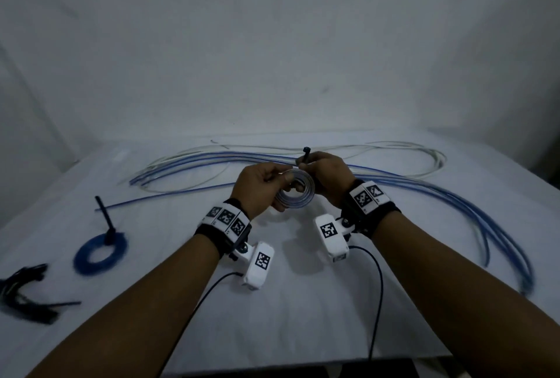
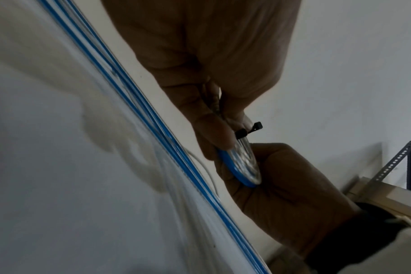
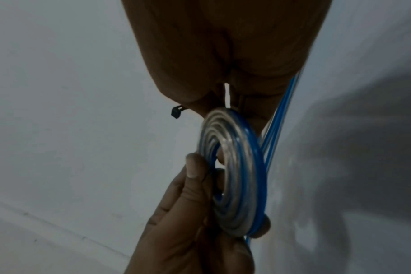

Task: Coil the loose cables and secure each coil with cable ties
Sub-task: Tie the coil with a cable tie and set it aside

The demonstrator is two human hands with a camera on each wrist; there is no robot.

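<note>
The left hand (image 1: 257,185) has its grip closed on the coil (image 1: 295,193), thumb across the front face and fingers behind the rim, holding it up above the tabletop (image 1: 303,302) between both hands. The right hand (image 1: 325,179) has its grip pinched on the black tie (image 1: 306,155) at the coil's top edge; the tie's head (image 2: 258,126) sticks out past the fingers, and a black band (image 2: 241,133) already crosses the turns there.

Judging from this, the tie looks not yet drawn tight. If the left thumb eases, the stiff flat turns could spring apart and slide out from under the band. If the right hand pulls at an angle, the tie could creep along the rim and catch only some turns. How far the strap is threaded is hidden by the fingers.

Beyond the hands, loose cables (image 1: 409,187), blue and white, trail across the tabletop in long loops. To the left lies a blue coil (image 1: 100,252) already tied, its strap standing up, and near the left edge a bunch of spare ties (image 1: 27,293). The tabletop is covered in white cloth. Behind it is a plain pale wall (image 1: 272,44); the light is dim. The left wrist view shows a perforated metal rack (image 2: 392,163) off to one side.
</note>
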